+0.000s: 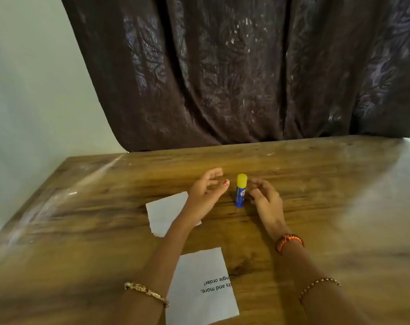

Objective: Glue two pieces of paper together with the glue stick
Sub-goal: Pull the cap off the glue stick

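Observation:
A blue glue stick (pixel 241 194) with a yellow cap stands upright on the wooden table (pixel 340 207), between my two hands. My left hand (pixel 206 195) hovers just left of it, fingers loosely spread, holding nothing. Just right of the stick is my right hand (pixel 265 198), fingers relaxed and close to it; I cannot tell whether they touch it. A blank white paper piece (pixel 163 213) lies under my left forearm. A second white paper (pixel 199 289) with printed text lies nearer to me, between my forearms.
A dark brown patterned curtain (pixel 246 78) hangs behind the table's far edge. A pale wall (pixel 23 90) stands at the left. Bracelets circle both wrists.

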